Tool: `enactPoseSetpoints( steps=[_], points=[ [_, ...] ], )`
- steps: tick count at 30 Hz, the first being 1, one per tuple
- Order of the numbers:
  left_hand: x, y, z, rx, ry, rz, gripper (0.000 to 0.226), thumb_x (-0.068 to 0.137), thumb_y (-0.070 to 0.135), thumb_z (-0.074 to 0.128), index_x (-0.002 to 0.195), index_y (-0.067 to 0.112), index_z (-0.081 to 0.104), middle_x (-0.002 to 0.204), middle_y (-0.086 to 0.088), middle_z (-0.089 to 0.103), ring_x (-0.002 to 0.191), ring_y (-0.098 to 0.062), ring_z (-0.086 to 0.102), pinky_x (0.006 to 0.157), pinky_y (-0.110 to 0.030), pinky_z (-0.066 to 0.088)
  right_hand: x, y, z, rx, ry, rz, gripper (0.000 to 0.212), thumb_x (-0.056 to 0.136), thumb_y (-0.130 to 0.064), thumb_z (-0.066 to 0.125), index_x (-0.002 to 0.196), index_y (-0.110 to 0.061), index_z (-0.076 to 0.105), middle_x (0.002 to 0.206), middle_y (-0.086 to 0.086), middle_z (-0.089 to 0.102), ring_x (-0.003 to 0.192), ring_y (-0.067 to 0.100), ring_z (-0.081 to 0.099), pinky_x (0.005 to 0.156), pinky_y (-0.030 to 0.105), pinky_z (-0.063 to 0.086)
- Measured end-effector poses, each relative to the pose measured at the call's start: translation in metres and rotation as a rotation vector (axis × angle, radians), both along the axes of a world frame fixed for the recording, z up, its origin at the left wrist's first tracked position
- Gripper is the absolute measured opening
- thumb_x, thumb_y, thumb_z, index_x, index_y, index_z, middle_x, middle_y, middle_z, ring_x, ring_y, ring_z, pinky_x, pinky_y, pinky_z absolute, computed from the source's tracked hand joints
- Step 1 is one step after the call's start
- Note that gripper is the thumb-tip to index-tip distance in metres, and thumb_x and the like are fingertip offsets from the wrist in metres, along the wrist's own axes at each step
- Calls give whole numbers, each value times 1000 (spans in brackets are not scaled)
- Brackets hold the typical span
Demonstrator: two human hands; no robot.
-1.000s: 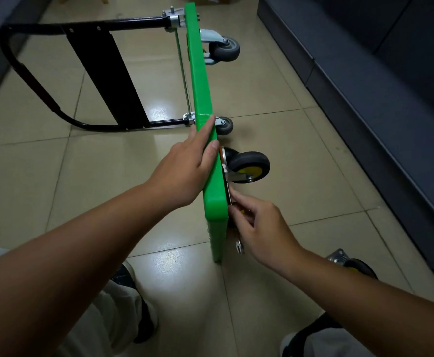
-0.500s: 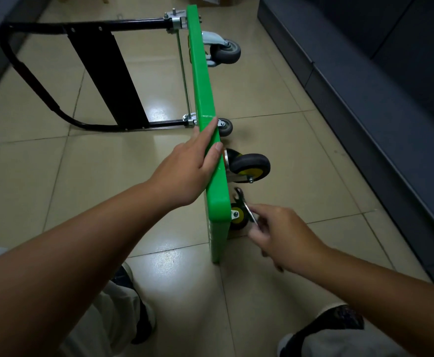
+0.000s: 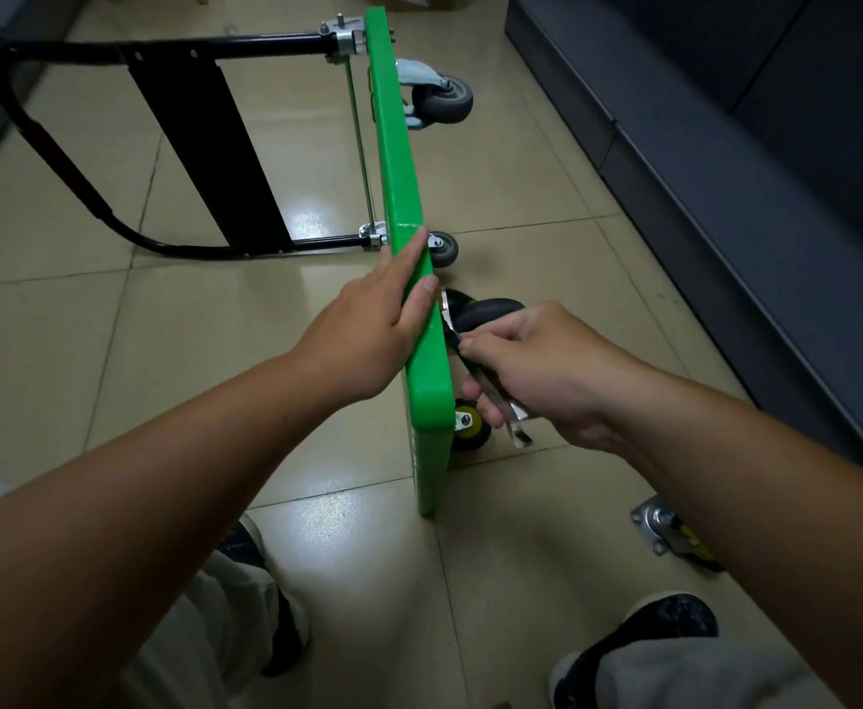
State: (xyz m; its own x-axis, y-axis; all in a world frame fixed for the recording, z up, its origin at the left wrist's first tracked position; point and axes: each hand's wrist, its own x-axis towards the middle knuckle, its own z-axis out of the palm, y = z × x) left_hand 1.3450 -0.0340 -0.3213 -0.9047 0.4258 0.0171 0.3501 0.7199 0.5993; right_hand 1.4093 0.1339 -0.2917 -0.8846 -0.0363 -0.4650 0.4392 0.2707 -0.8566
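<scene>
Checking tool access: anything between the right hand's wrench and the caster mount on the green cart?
Nothing visible. The silver metal wrench in the right hand reaches the black caster wheel's mount; the left hand rests on the green plastic platform.

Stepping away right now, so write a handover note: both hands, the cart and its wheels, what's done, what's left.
Left hand: flat on the upper edge of the green deck, steadying the cart, which stands on its side on the floor.
Right hand: grips a wrench at the black caster on the deck's underside.
Done: that caster sits against the deck; how tight its bolts are cannot be told.
Left: probably finish its bolts. A loose caster lies unmounted beside the right forearm.
</scene>
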Motion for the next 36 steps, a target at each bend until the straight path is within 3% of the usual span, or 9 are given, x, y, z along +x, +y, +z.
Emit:
enactPoseSetpoints(
  steps=[9,15,18,20,22,24,27,31,36],
  points=[
    [-1,3,-2,-43,33,33,56,109,42,28,162,34,12,159,-8,40,128,-33,51,93,-44,45,9,2,-4,-222,-46,-23,27,105,-12,52,106,12,65,67,13,54,45,16,45,41,22,39],
    [-3,3,-9,-16,24,42,55,110,41,27,162,36,10,163,-13,33,133,-37,49,103,-49,43,27,0,-43,71,292,142,22,105,-13,49,112,-5,69,67,20,59,45,31,59,48,27,45],
    [-3,2,-10,5,12,29,55,110,42,26,162,36,9,164,-12,31,136,-36,46,107,-48,40,31,5,-74,160,413,128,42,103,-14,54,143,-27,57,67,-12,65,54,13,63,57,23,51],
    [-4,1,-9,2,7,22,56,110,41,26,162,35,9,165,-10,30,136,-35,46,106,-46,40,27,6,-90,192,481,111,51,102,-12,58,148,-32,50,88,-28,69,75,5,69,72,22,56],
    [-3,0,-6,5,3,9,56,110,40,27,163,34,9,165,-6,29,136,-33,45,106,-44,40,22,6,-101,234,535,100,55,100,-10,61,148,-33,48,123,-21,68,107,3,67,95,20,52],
    [-3,-1,-5,9,-1,-10,56,110,41,27,163,34,9,166,-3,28,138,-32,43,108,-45,39,19,5,-106,268,561,113,58,99,-9,62,149,-33,45,133,-11,65,117,3,63,101,17,47],
    [-3,-3,-4,10,-11,-21,57,110,44,26,162,35,8,166,-3,28,139,-31,43,108,-47,40,24,8,-93,301,528,144,55,100,-11,60,148,-35,48,121,-12,70,102,-1,66,92,15,51],
    [-1,-2,-2,31,-25,-24,57,109,45,27,162,36,8,165,-4,29,139,-30,44,109,-47,40,44,29,-63,232,237,113,30,100,-10,56,110,-35,70,77,9,72,57,23,70,64,45,61],
    [0,-2,-1,44,-46,-14,57,109,43,28,162,36,9,164,-4,32,133,-28,49,103,-41,43,43,38,-31,131,-62,-83,21,99,-9,53,90,-5,71,70,16,69,41,20,51,57,36,43]
  ],
)
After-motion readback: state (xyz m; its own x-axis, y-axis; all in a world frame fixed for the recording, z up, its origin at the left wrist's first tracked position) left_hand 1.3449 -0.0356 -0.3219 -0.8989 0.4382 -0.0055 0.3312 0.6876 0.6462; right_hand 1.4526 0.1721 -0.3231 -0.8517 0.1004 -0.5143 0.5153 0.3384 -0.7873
